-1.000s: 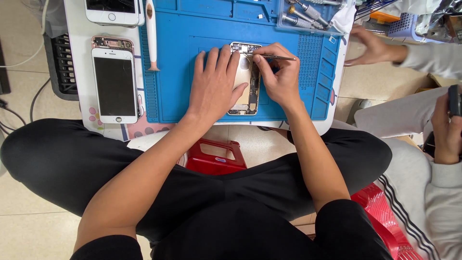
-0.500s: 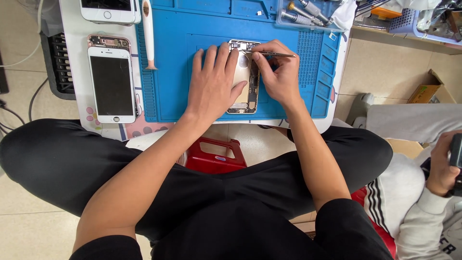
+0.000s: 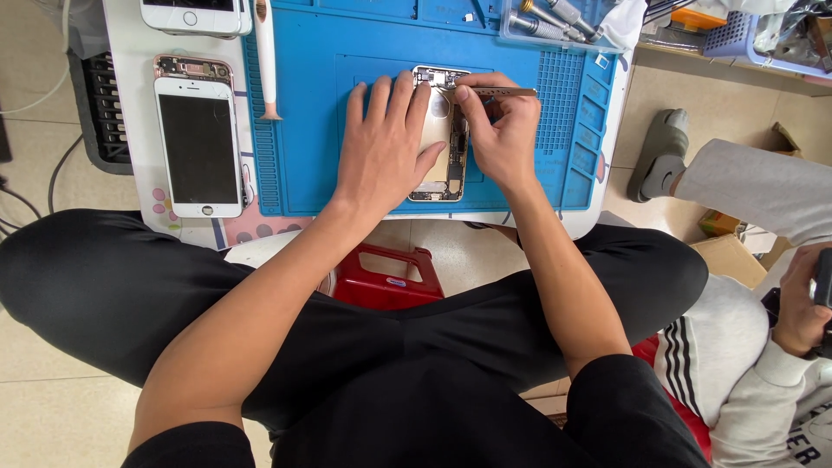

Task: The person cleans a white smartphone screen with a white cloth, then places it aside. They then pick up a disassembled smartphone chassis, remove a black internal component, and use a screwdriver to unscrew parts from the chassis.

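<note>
Pinning the opened phone (image 3: 444, 139) flat with your left hand (image 3: 386, 143), you keep it from sliding on the blue work mat (image 3: 312, 130) while the other hand works at its top end. The phone lies lengthwise near the middle of the mat, its bare inner frame facing up, closer to the mat's right half than its left. Your left palm and spread fingers rest across the phone's left side and the mat beside it, pressing down rather than gripping; nothing is clasped in that hand. Your right hand (image 3: 503, 130) is curled, thumb and forefinger pinched together on a pair of thin tweezers (image 3: 503, 90), whose shaft lies almost level, pointing toward the phone's upper end. That low angle looks suited to reaching small parts near the top edge. Both forearms run up from your crossed legs, wrists slightly bent inward so the hands meet over the phone. A white phone with a dark screen (image 3: 199, 143) lies by the table's left edge, beside a slim white tool (image 3: 264, 61).
</note>
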